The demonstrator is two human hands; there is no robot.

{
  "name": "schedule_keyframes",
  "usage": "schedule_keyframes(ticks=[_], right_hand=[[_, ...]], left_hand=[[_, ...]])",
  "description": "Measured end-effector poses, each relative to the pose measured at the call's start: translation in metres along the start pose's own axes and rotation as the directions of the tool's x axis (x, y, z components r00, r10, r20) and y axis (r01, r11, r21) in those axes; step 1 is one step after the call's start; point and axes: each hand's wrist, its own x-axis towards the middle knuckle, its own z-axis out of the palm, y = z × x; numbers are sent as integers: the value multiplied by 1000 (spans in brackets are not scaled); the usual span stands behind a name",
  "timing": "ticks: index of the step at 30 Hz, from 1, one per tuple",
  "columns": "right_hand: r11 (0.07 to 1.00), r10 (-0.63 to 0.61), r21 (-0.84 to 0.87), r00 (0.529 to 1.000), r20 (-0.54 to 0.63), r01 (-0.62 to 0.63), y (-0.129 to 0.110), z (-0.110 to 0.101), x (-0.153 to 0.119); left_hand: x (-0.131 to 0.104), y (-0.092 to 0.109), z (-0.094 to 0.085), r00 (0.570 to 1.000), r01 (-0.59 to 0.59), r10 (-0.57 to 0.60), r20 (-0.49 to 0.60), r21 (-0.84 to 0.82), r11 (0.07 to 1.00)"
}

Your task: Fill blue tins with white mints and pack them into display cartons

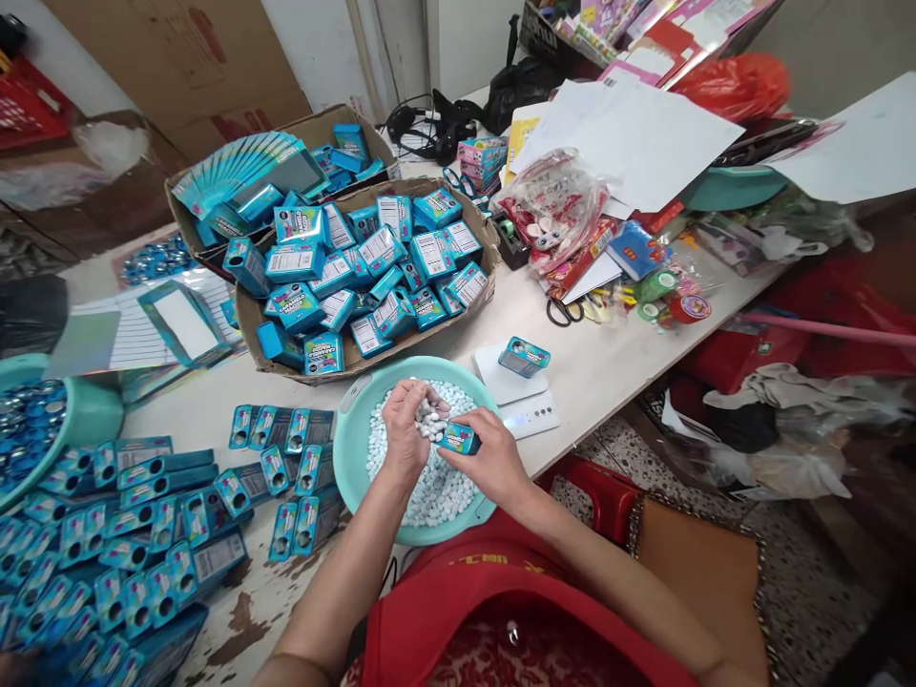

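Note:
Over a mint-green basin filled with small white candies, both of my hands meet. My left hand is cupped closed around several white candies, held against the end of a box. My right hand grips a small blue candy box between thumb and fingers, tilted on its side. Beyond the basin's right rim lies a white kitchen scale, with another blue candy box on its plate.
A cardboard box full of closed blue boxes stands behind the basin. Rows of blue boxes with round holes cover the left of the table. Another green basin holds shiny blue pieces. Scissors and wrapped goods lie at the back right.

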Motion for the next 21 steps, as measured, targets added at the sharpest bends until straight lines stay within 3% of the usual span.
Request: schedule_keyframes(ticks=[4, 9, 21], right_hand=[[1000, -10, 16, 1000, 27, 9, -1, -3, 3], [1000, 4, 29, 1000, 29, -4, -3, -4, 4], [1000, 23, 14, 998, 58, -24, -3, -6, 6]], left_hand=[[0, 0, 0, 998, 20, -18, -57, 44, 999], [0, 1, 2, 996, -57, 60, -62, 56, 997], [0, -1, 4, 997, -29, 31, -65, 29, 999]])
